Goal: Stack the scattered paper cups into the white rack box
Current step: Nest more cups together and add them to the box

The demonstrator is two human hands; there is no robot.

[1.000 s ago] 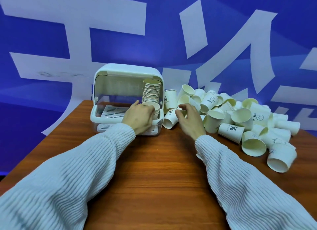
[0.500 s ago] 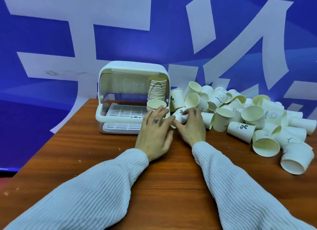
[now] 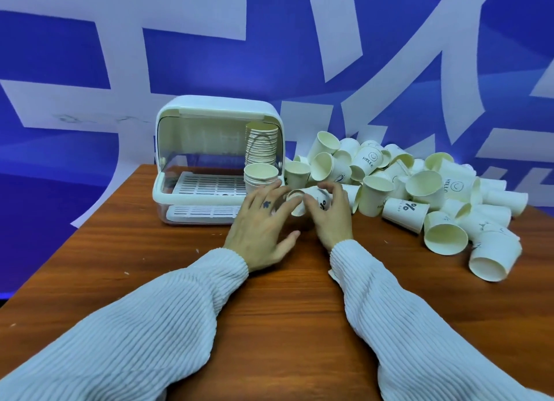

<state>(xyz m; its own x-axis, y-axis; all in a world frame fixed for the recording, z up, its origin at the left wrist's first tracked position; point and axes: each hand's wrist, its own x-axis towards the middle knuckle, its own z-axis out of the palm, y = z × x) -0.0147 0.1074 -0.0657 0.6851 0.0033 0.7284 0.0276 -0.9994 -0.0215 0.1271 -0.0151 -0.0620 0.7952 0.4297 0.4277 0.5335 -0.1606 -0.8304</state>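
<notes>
- The right hand (image 3: 331, 218) curls its fingers and thumb around a paper cup (image 3: 311, 201) lying on its side, mouth facing left, just right of the white rack box (image 3: 218, 158).
- The left hand (image 3: 262, 224) is spread and relaxed, its fingertips touching the cup's rim.
- Inside the box, at its right end, stand a tall stack of cups (image 3: 261, 144) and, nearer, a short stack (image 3: 260, 177).
- A heap of loose cups (image 3: 419, 191) spreads over the right, far part of the wooden tabletop (image 3: 269, 325).
- Both arms wear white ribbed sleeves (image 3: 144, 325).
</notes>
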